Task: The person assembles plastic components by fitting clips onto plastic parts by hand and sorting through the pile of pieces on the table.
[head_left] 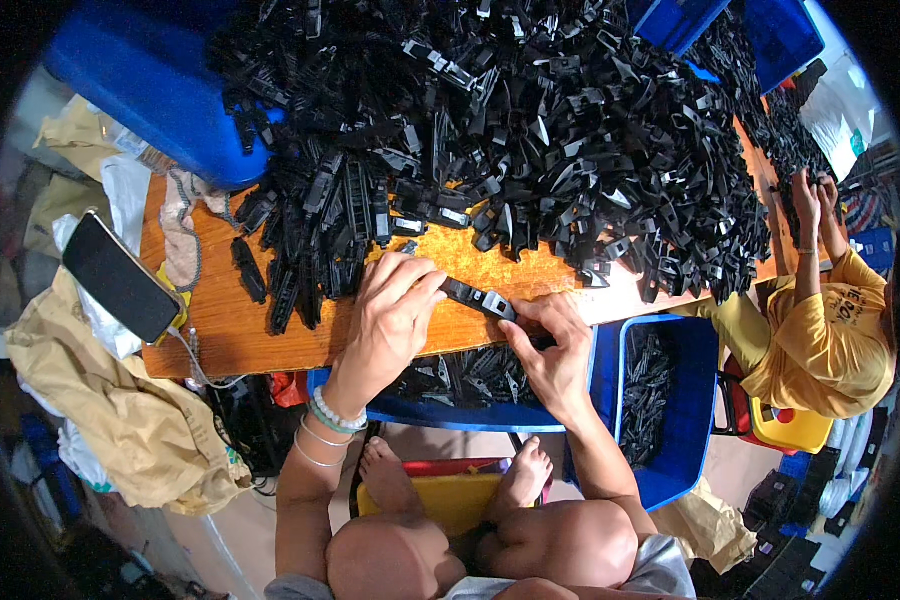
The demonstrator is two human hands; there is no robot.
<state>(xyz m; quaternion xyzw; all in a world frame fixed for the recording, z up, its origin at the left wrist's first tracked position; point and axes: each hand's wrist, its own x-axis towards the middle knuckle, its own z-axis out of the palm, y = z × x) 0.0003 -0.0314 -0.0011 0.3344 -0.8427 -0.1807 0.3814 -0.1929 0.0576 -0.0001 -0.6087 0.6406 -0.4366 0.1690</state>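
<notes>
Between my two hands, just over the near edge of the wooden table (470,255), is a narrow black plastic part (478,298) with a lighter grey patch. My left hand (395,305) pinches its left end, fingers closed. At its right end, the thumb and fingers of my right hand (553,340) grip it. The part slants slightly down to the right. Beyond my hands lies a large heap of black plastic parts (590,150), some long and ribbed, some short and clip-like. One loose long black part (248,270) rests left of the heap.
Below the table edge sits a blue bin (450,415) holding black parts; another blue bin (670,480) stands right of it. At left are a phone (120,280) with a cable and brown sacks (120,400). A co-worker in a yellow shirt (835,345) sits at right.
</notes>
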